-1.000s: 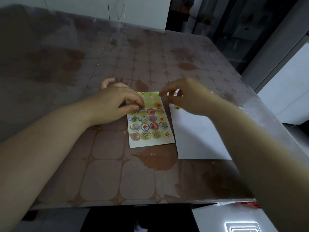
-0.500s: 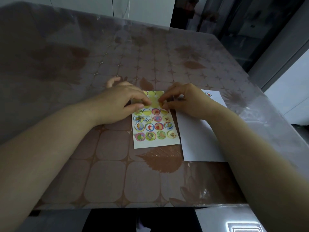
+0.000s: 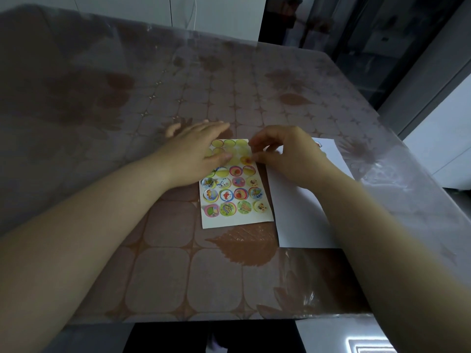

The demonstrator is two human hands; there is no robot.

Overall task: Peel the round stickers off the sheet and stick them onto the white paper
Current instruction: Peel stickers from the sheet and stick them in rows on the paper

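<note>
Sticker sheet: Because its upper rows are already bare yellow rings, the sticker sheet reads as partly used; it lies flat on the table at about 12 o'clock from the person, long side running away from them, where both hands reach it without stretching.
Left hand: The left hand lies flat and spread on the sheet's upper left, at 9 o'clock from the working spot, fingers apart and gripping nothing; it seems placed there as a weight, so the backing will not rise with the sticker.
Right hand: The right hand comes in from 3 o'clock with thumb and forefinger drawn together at the round sticker on the sheet's right edge, second row down. The tips cover the edge, so whether they have it pinched or are only picking at it I cannot tell.
White paper: The white paper lies just beside the sheet at 3 o'clock, edges nearly touching, which keeps the carry short; the right forearm crosses it. One small sticker sits near its far corner, at about 1 o'clock.
Step in hand: Lifting the next sticker, most likely; three full rows below wait untouched.
Care needed: A slow, shallow peel, as the sticker could curl on itself.
</note>
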